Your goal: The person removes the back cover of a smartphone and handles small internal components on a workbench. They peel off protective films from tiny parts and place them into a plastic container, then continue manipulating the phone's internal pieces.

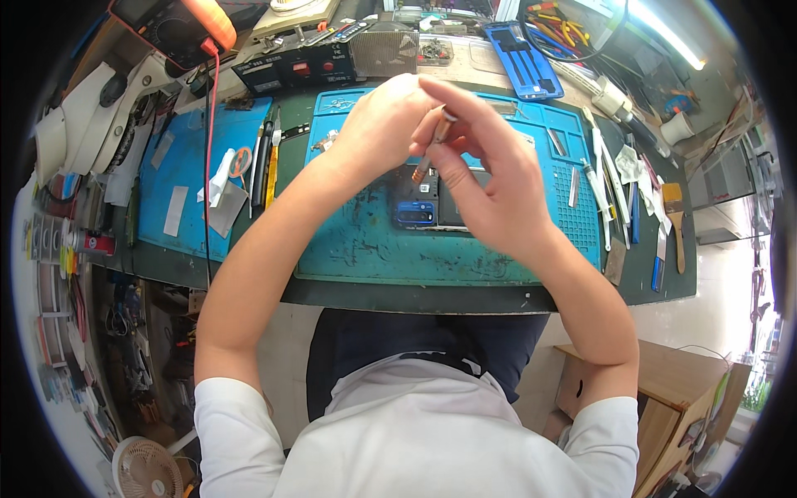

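Note:
Over the mat my two hands meet, close together. My right hand is closed, its thumb and fingers pinching a thin copper-brown strip that slants down to the left; its exact kind is too small to tell. My left hand shows mostly its back, the fingers bent in and partly hidden behind the strip and the right hand. Whether it grips anything cannot be made out. Below them lies an opened phone, with a blue part at its lower left corner. My right hand covers some of it.
The phone rests on a teal work mat. At left lie a second blue mat, knives and pens, with a multimeter above. Tweezers, syringes and brushes line the right side. A blue tray and a boxy device stand behind.

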`<move>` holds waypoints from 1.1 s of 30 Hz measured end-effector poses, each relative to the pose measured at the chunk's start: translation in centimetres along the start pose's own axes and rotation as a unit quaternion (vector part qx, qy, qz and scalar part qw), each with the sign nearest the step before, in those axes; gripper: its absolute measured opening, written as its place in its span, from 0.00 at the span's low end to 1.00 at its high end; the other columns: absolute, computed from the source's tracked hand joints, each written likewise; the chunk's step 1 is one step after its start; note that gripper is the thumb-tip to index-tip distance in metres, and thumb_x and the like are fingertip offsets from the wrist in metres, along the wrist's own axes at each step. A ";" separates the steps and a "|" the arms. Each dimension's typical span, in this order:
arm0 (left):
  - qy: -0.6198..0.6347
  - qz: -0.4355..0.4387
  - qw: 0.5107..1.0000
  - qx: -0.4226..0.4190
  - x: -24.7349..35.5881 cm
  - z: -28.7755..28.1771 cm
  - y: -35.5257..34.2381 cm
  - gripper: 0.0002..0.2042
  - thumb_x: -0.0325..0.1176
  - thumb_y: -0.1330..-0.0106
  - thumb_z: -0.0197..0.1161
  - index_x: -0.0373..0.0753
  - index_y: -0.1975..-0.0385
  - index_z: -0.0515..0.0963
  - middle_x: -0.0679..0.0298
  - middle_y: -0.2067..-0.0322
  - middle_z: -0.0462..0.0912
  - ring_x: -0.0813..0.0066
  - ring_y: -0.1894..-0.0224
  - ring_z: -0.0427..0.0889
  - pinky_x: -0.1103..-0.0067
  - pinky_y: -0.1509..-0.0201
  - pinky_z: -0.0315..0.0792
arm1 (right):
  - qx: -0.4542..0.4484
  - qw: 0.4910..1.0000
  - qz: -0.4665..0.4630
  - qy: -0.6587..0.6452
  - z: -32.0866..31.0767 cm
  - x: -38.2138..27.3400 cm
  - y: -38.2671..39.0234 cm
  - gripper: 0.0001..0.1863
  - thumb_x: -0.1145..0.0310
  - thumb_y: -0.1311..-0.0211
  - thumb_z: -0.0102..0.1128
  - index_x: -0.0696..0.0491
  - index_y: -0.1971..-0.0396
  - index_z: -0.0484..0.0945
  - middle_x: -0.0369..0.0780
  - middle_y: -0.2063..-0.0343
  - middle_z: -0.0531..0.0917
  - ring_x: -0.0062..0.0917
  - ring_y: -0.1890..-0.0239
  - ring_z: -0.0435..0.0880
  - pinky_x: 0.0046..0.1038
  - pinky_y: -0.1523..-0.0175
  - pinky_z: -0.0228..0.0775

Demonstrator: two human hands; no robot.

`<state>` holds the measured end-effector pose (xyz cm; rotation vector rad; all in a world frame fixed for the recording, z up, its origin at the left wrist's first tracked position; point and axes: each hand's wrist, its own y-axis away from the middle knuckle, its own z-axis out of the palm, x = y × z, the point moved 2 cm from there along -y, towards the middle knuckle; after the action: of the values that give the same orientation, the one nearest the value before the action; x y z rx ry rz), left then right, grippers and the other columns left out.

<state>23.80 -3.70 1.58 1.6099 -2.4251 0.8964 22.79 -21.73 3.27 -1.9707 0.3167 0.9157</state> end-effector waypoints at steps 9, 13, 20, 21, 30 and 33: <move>0.101 -0.074 0.992 0.009 0.6 -4.1 5.0 0.07 0.31 0.29 0.68 0.39 0.56 0.88 0.57 0.64 0.87 0.60 0.65 0.83 0.69 0.59 0.77 | -0.018 0.999 -0.022 0.021 1.2 0.1 0.3 0.28 0.86 0.32 0.59 0.56 0.33 0.76 0.45 0.58 0.84 0.31 0.62 0.87 0.32 0.57 0.83; 0.156 -0.120 0.980 -0.038 1.5 -5.2 7.9 0.09 0.30 0.26 0.68 0.36 0.52 0.87 0.61 0.61 0.89 0.71 0.62 0.84 0.76 0.58 0.76 | -0.035 0.996 -0.070 0.048 1.3 0.0 0.0 0.29 0.85 0.34 0.62 0.54 0.33 0.77 0.44 0.59 0.85 0.31 0.63 0.87 0.33 0.58 0.83; 0.330 -0.175 0.925 -0.076 3.0 -5.9 10.0 0.23 0.26 0.25 0.69 0.32 0.32 0.74 0.61 0.48 0.86 0.74 0.48 0.87 0.75 0.42 0.81 | -0.070 0.989 -0.072 0.107 1.0 -1.5 -0.7 0.25 0.82 0.37 0.68 0.53 0.39 0.84 0.40 0.62 0.85 0.27 0.63 0.88 0.28 0.58 0.83; 0.349 -0.164 0.920 -0.069 3.2 -5.8 9.8 0.24 0.25 0.25 0.69 0.32 0.31 0.73 0.61 0.48 0.86 0.74 0.48 0.87 0.75 0.41 0.81 | -0.067 0.990 -0.068 0.100 1.0 -1.5 -0.7 0.25 0.82 0.38 0.69 0.54 0.39 0.85 0.38 0.63 0.86 0.25 0.64 0.88 0.26 0.58 0.83; 0.392 -0.150 0.907 -0.039 3.8 -4.9 9.1 0.29 0.24 0.27 0.68 0.35 0.27 0.69 0.59 0.51 0.89 0.71 0.48 0.89 0.73 0.40 0.81 | -0.073 0.989 -0.076 0.100 1.2 -2.0 -1.1 0.22 0.79 0.39 0.72 0.54 0.44 0.88 0.39 0.62 0.86 0.25 0.65 0.87 0.26 0.60 0.82; 0.407 -0.131 0.903 -0.035 3.3 -4.6 9.1 0.30 0.24 0.28 0.69 0.37 0.26 0.68 0.58 0.54 0.90 0.70 0.49 0.90 0.74 0.41 0.81 | -0.040 0.986 -0.109 0.121 1.7 -2.0 -1.0 0.23 0.74 0.41 0.77 0.52 0.43 0.88 0.39 0.61 0.86 0.26 0.63 0.86 0.26 0.58 0.81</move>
<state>13.35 -1.58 2.83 1.1517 -1.6008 1.1167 21.12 -20.04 4.79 -2.1462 0.1983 0.5573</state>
